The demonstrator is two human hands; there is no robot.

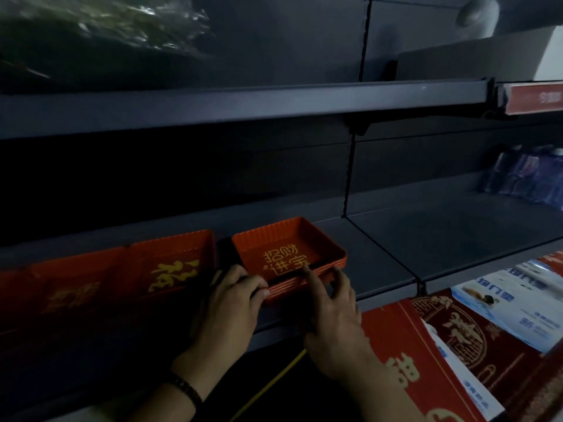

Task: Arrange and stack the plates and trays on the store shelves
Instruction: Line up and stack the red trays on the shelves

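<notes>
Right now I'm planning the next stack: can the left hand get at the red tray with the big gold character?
Probably yes. The left hand rests on the tray stack, and the gold-character tray sits right beside it, nothing between.

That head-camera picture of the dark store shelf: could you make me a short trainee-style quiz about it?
1. True or false: the stack of red rectangular plastic trays with gold lettering sits on the dark grey metal shelf.
2. Which hand rests a finger inside the top tray? A) left hand B) right hand
3. Fill in: the bracelet is on the ___ wrist.

Key: 1 true; 2 B; 3 left.
</notes>
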